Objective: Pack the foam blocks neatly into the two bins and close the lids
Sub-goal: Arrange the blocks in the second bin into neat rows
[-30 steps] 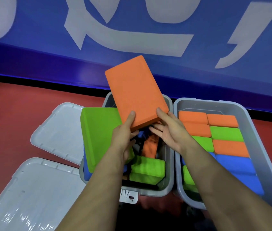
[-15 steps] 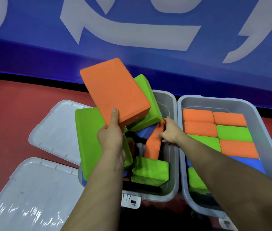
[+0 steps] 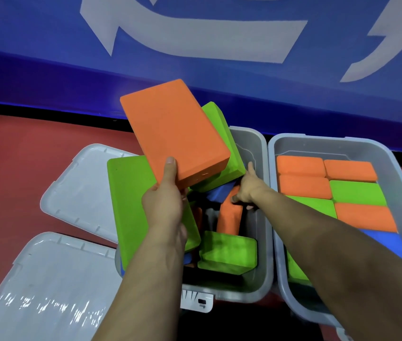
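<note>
Over the left bin (image 3: 260, 217), the left hand (image 3: 164, 205) grips the big orange block (image 3: 173, 134) clear of the jumble, likely making room, while the right hand (image 3: 246, 190) reaches in, fingers curled on an upright orange block (image 3: 228, 217) to straighten it.

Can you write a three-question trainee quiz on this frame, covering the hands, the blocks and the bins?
1. True or false: the left hand grips a big orange block lifted above the left bin.
2. Which bin has its blocks laid in flat, tidy rows?
A. the left bin
B. the right bin
C. neither
3. Fill in: the right hand reaches into the ____ bin, at an orange block standing on edge.

Key: 1 true; 2 B; 3 left. Both lids lie off the bins on the floor.
</note>
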